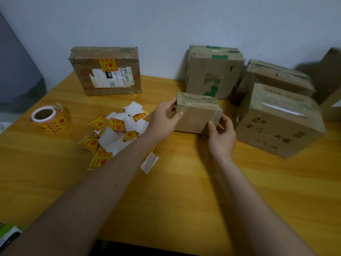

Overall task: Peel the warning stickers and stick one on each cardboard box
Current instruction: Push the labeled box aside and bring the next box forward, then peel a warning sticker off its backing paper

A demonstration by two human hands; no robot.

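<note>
While both hands, left hand [162, 117] and right hand [220, 134], grip the small box [198, 113] at centre frame, seemingly stickerless, turn its broad face up for sticking.

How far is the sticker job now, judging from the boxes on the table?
Done: only the flat box at the back left shows a yellow warning sticker. In hand: the left hand and right hand both grip a small plain box, with no sticker visible. Left: the boxes at the right show none. Loose stickers and the roll lie nearby.
</note>
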